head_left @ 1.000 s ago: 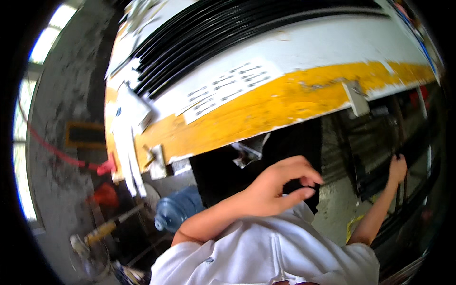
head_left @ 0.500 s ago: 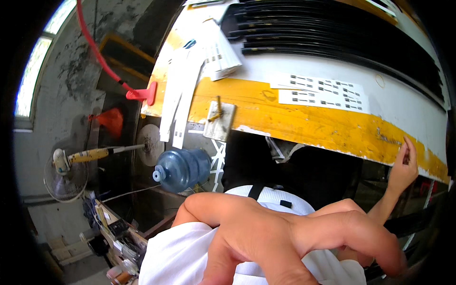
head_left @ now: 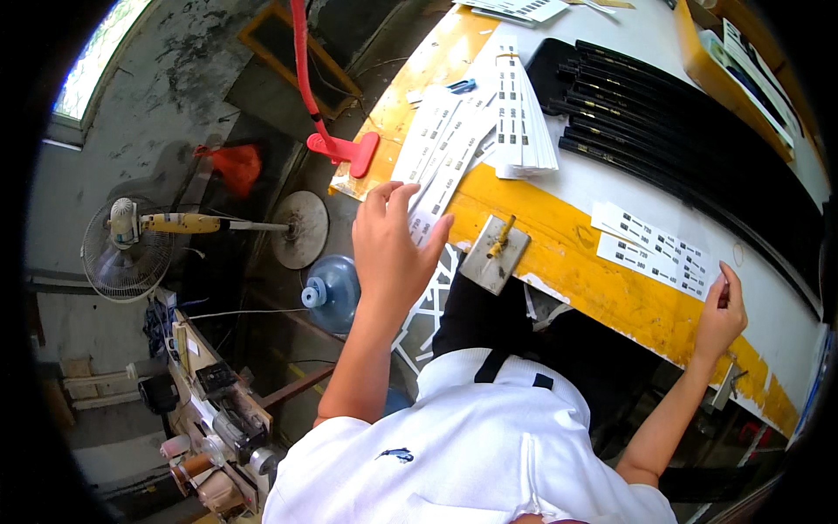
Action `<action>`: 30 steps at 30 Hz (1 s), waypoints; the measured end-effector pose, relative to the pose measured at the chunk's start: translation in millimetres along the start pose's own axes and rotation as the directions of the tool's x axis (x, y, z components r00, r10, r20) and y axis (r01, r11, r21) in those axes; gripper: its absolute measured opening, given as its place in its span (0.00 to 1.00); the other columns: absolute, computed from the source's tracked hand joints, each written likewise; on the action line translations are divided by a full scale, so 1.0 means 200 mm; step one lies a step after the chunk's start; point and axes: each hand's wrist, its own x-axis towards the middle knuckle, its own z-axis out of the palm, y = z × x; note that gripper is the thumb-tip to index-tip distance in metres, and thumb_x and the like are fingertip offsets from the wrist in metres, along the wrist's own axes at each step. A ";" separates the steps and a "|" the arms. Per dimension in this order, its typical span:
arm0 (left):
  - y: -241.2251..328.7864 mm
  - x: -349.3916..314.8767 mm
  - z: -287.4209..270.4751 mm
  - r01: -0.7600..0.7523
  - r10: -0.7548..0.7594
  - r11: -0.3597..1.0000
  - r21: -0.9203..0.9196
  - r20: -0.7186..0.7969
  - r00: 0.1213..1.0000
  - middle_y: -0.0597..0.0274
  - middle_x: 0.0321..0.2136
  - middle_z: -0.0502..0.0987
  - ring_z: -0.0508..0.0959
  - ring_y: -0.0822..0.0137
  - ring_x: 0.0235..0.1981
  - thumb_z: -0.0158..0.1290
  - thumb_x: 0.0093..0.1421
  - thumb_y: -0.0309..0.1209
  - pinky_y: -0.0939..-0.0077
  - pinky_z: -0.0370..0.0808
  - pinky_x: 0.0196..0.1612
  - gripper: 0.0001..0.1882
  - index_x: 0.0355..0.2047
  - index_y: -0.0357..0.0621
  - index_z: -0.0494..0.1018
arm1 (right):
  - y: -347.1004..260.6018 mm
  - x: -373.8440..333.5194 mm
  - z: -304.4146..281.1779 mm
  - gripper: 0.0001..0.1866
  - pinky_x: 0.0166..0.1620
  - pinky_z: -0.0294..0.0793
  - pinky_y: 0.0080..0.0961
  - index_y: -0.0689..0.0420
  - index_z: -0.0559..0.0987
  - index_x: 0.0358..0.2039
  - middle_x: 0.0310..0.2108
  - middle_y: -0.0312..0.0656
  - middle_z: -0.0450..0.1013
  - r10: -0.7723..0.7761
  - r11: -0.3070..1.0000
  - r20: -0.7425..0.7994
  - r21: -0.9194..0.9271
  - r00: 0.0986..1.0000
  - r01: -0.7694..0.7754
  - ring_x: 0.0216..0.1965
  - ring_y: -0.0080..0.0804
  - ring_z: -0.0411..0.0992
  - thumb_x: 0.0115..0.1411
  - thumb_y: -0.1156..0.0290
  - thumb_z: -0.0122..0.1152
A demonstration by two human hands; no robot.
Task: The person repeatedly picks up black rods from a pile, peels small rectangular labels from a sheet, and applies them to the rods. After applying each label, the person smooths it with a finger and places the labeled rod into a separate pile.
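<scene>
My left hand (head_left: 387, 240), empty with fingers apart, is at the lower end of long white printed label strips (head_left: 443, 175) hanging over the table's left edge. Whether the fingertips touch them I cannot tell. A fanned stack of label strips (head_left: 521, 131) with a band round its top lies right of these. My right hand (head_left: 723, 319) is closed, fingertips together, beside the right end of two overlapping white label sheets (head_left: 650, 265). What it pinches, if anything, is hidden. A small metal plate with a brass-coloured rod (head_left: 496, 253) sits at the table's near edge.
Black tubes (head_left: 663, 122) lie in a row across the white-and-yellow table (head_left: 576, 249). A red clamp (head_left: 356, 155) with a red hose grips the table's left corner. Below left are a blue water bottle (head_left: 336, 293), a fan (head_left: 131, 236) and a cluttered bench (head_left: 218, 419).
My left hand has gone from close in front of the view to the hanging label strips. The view has shifted; my right hand stays by the label sheets, fingers still curled.
</scene>
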 end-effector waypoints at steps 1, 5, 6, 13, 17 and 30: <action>-0.03 0.01 0.03 0.010 -0.010 0.996 0.090 -0.003 1.000 0.44 0.51 0.72 0.72 0.46 0.52 0.68 0.50 0.43 0.56 0.68 0.55 0.36 0.54 0.36 0.70 | 0.00 0.01 0.03 0.10 0.28 0.70 0.21 0.54 0.84 0.45 0.23 0.38 0.76 -0.004 1.000 0.007 0.008 1.000 0.004 0.22 0.21 0.69 0.65 0.75 0.58; -0.08 0.11 0.16 0.006 0.014 0.960 0.280 -0.071 0.997 0.43 0.48 0.74 0.74 0.45 0.49 0.67 0.48 0.55 0.55 0.70 0.53 0.45 0.54 0.31 0.68 | 0.01 0.04 0.10 0.10 0.28 0.71 0.22 0.53 0.83 0.45 0.21 0.38 0.73 -0.004 1.000 0.014 -0.015 1.000 0.004 0.22 0.22 0.69 0.65 0.74 0.58; -0.08 0.13 0.18 0.025 -0.008 0.959 0.281 -0.063 0.998 0.43 0.47 0.75 0.74 0.44 0.48 0.69 0.46 0.53 0.56 0.71 0.51 0.45 0.54 0.30 0.68 | 0.00 0.05 0.11 0.11 0.28 0.70 0.22 0.54 0.83 0.45 0.21 0.38 0.73 0.010 1.000 0.018 -0.008 1.000 -0.010 0.22 0.22 0.69 0.65 0.74 0.58; -0.07 0.28 0.13 0.124 -0.143 0.983 0.139 0.135 0.981 0.47 0.41 0.75 0.74 0.48 0.44 0.70 0.48 0.40 0.59 0.72 0.48 0.30 0.44 0.34 0.73 | -0.01 0.03 0.13 0.10 0.28 0.70 0.22 0.54 0.83 0.45 0.21 0.38 0.72 0.073 0.997 0.071 -0.004 0.995 -0.073 0.23 0.22 0.68 0.65 0.74 0.58; -0.08 0.30 0.13 0.115 -0.135 0.985 0.127 0.159 0.978 0.49 0.40 0.75 0.74 0.49 0.44 0.68 0.49 0.36 0.60 0.72 0.47 0.24 0.43 0.35 0.74 | -0.01 0.01 0.17 0.10 0.29 0.71 0.22 0.54 0.83 0.45 0.22 0.39 0.73 0.078 0.997 0.068 0.011 0.995 -0.079 0.23 0.22 0.70 0.65 0.73 0.57; -0.05 0.37 0.10 0.075 -0.127 0.982 0.172 0.314 0.941 0.41 0.33 0.78 0.79 0.43 0.39 0.64 0.53 0.34 0.53 0.75 0.43 0.20 0.37 0.33 0.70 | -0.09 -0.02 0.23 0.09 0.30 0.73 0.24 0.55 0.83 0.43 0.24 0.41 0.76 0.082 0.995 0.126 0.048 0.989 -0.089 0.25 0.27 0.73 0.65 0.72 0.58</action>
